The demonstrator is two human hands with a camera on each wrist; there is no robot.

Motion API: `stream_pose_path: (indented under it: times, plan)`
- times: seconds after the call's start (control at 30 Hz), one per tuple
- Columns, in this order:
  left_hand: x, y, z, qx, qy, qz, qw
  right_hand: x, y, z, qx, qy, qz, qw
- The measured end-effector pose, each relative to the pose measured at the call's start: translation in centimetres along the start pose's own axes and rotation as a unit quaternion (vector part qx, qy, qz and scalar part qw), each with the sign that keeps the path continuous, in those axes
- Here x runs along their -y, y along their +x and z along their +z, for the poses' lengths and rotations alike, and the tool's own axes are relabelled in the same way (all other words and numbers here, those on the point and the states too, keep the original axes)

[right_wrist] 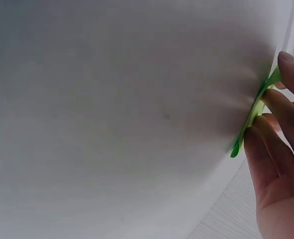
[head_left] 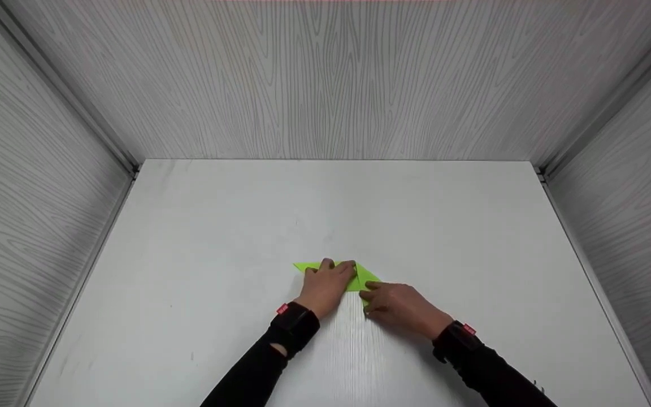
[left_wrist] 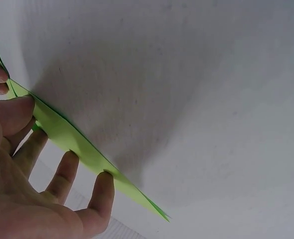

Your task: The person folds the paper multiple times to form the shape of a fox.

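Note:
A folded sheet of bright green paper lies on the white table in front of me, its pointed left end sticking out past my left hand. My left hand rests on the paper from above; in the left wrist view its spread fingertips press along the folded strip. At the paper's right end, my right hand pinches a folded flap between thumb and fingers. From the right wrist the flap appears edge-on, slightly curled, with the fingers against it. Both hands cover parts of the folds.
The white tabletop spreads around the paper on all sides. Grey wood-grain panels stand at the back, the left and the right. A small dark object shows by the right sleeve, too small to identify.

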State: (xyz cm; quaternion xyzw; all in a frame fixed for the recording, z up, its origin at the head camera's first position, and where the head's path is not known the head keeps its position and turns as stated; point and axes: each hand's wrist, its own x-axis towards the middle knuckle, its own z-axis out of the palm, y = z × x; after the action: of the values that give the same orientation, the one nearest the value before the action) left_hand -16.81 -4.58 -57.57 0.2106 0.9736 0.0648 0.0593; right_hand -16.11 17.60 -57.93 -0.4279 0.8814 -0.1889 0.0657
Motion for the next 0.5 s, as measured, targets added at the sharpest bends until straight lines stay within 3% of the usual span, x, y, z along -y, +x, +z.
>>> stream_pose_path:
  times: [0.23,0.5]
  plan:
    - [-0.02,0.04,0.00,0.002,0.002,0.003,1.0000,0.03,-0.01,0.11,-0.010,-0.018,-0.019,1.000]
    - [-0.03,0.04,-0.02,0.008,-0.009,0.000,0.9999,0.36,-0.10,-0.20,0.018,-0.012,-0.016,1.000]
